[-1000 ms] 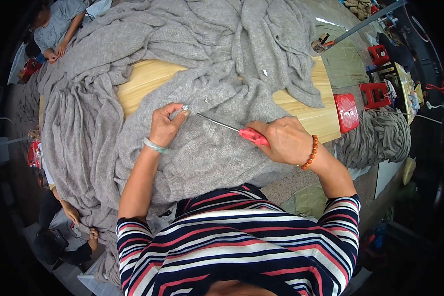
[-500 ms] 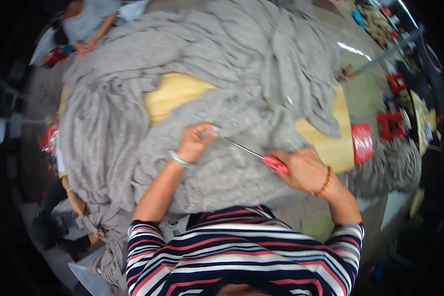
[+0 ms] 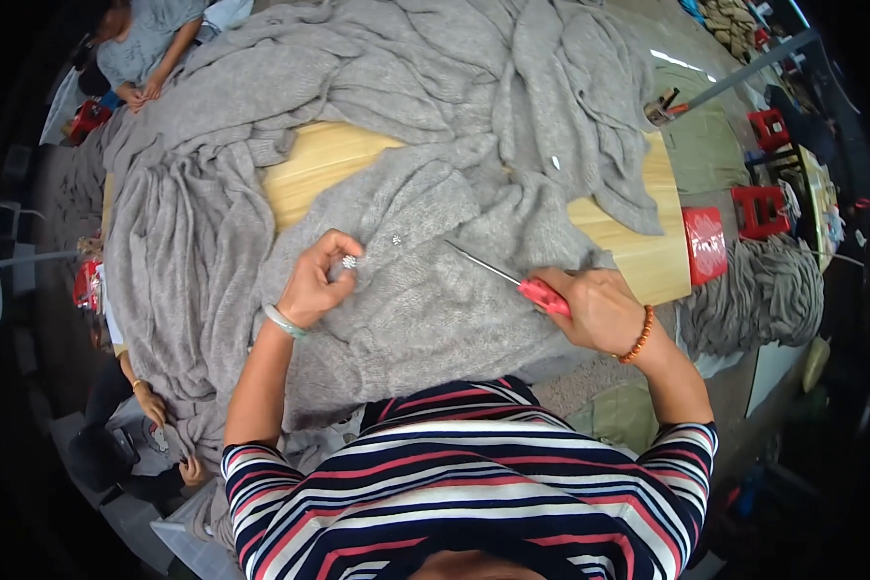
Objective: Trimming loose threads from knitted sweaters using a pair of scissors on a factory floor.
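The left grip [image 3: 311,286] is closed, thumb to index finger, on a glittering ornament [image 3: 349,262]; whether this is fastened to the grey knit fabric [image 3: 406,319] cannot be told. A second ornament [image 3: 396,240] is positioned on the fabric, just beyond and right of that grip. A thin-shafted, red-handled tool [image 3: 545,296] is held in the right grip [image 3: 604,309], its tip directed leftward, apart from the left grip. The pinched ornament could be lost among folds if finger pressure is slackened; yarn could be snagged if the tip is dragged across the knit. Nearer the body and left of the left grip, a translucent bin [image 3: 176,534] is placed; its contents cannot be confirmed. Beyond and right of the right grip, tools are contained in a small holder [image 3: 657,116].
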Demonstrator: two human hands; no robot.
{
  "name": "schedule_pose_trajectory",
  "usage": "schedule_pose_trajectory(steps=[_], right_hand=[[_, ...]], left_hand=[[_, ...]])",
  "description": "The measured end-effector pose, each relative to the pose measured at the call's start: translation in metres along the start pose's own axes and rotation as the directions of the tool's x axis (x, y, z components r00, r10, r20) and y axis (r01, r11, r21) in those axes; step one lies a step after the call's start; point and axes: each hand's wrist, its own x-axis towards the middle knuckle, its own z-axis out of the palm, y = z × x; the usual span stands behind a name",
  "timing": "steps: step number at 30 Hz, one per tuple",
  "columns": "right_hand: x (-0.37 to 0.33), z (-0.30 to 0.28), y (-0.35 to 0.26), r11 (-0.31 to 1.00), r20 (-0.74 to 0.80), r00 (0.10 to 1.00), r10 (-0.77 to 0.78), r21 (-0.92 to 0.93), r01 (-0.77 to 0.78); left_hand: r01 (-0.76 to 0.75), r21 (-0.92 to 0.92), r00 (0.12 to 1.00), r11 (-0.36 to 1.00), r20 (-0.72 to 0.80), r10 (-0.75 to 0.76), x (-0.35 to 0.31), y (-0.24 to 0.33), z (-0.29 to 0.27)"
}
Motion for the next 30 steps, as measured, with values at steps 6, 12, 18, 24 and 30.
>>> schedule_pose_trajectory(steps=[6, 12, 18, 24, 30], right_hand=[[0.013, 0.003, -0.003, 0.998, 0.041, 0.997, -0.062, 0.016, 0.062], [0.017, 0.008, -0.004, 0.997, 0.018, 0.998, -0.065, -0.027, 0.065], [0.01, 0.002, -0.005, 0.998, 0.058, 0.997, -0.06, -0.021, 0.061], [0.013, 0.002, 0.0, 0.998, 0.051, 0.998, -0.043, -0.053, 0.046], [0.011, -0.005, -0.002, 0.999, 0.047, 0.999, -0.023, -0.037, 0.025]], left_hand=[[-0.085, 0.578, 0.991, 0.811, 0.134, 0.009, 0.033, 0.032, 0.034], [-0.168, 0.758, 0.969, 0.63, 0.011, 0.245, 0.064, -0.001, 0.058], [-0.222, 0.653, 0.968, 0.724, 0.059, 0.244, 0.059, -0.016, 0.052], [-0.121, 0.327, 0.992, 0.937, 0.005, 0.126, 0.055, -0.02, 0.041], [-0.116, 0.209, 0.992, 0.971, -0.022, 0.124, 0.049, -0.017, 0.041]])
